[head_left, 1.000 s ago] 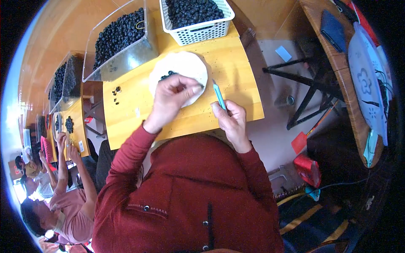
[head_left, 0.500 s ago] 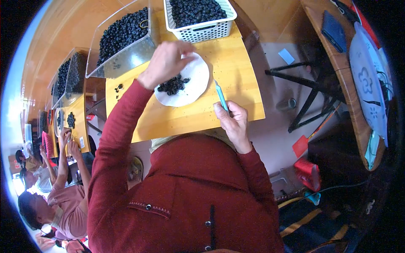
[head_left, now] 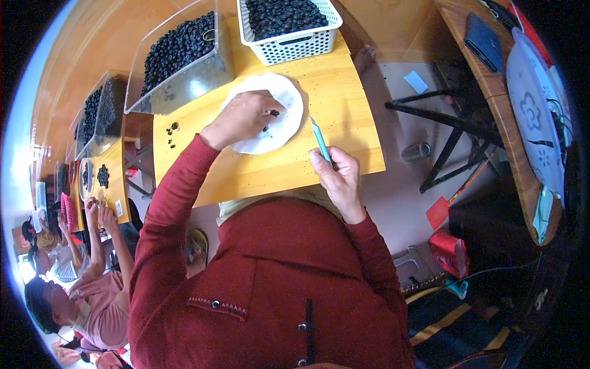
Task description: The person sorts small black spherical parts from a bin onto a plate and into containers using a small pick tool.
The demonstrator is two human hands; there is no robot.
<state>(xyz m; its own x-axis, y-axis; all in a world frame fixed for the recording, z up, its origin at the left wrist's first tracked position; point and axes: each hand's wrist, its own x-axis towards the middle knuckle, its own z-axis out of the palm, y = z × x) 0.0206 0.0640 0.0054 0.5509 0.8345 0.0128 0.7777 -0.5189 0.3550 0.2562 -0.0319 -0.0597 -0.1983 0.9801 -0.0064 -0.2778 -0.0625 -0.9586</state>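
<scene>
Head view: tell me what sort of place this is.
Probably a shared indoor workroom: a clear bin and a white basket, heaped with dark berry-like pieces, stand on the wooden table, and another person works at the next table.

bluish-white glare floods the left rim; soft shadows cross the yellow tabletop (head_left: 353, 147), whose edges bow with fisheye distortion; the lower right is dim, grainy.

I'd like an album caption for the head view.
Left hand over a white plate, right hand holding a slim blue tool, a basket of dark berries beyond.
</scene>
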